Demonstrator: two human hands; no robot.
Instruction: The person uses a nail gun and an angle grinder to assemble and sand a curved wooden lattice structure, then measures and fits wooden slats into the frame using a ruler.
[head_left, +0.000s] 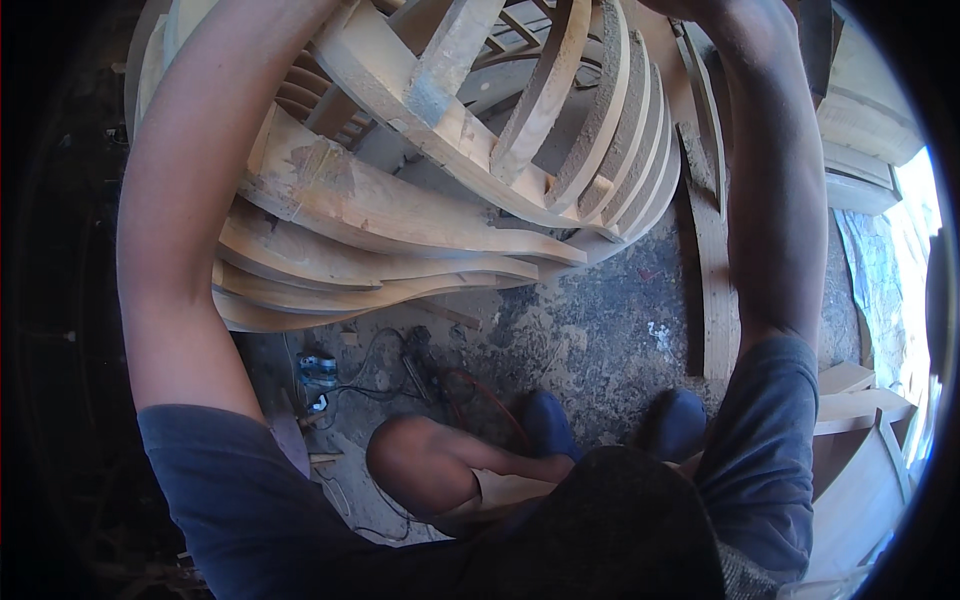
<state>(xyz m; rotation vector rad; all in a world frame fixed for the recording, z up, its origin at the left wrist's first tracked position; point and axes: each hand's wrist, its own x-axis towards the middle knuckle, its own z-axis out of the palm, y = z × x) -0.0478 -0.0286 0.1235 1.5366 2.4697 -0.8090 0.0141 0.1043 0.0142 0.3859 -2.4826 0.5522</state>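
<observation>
A large curved wooden frame (400,225) fills the upper middle, its bent strips stacked in layers that taper to the right. Curved slats (545,90) rise from its rim in a row, some coated with sawdust. Both my arms reach up over it. The left forearm passes out at the top edge beside the frame's thick curved rail (385,85), so my left hand is out of sight. Of my right hand (690,8), only the part near the wrist shows at the top edge, close to the frame's right side; its fingers are hidden.
A long wooden board (715,290) stretches along my right arm. Cables and a blue-labelled clear bottle (317,371) lie on the stained floor (590,330). Blue shoes (548,420) are below me. More wooden pieces (865,410) stand at the right, beside plastic sheeting (868,270).
</observation>
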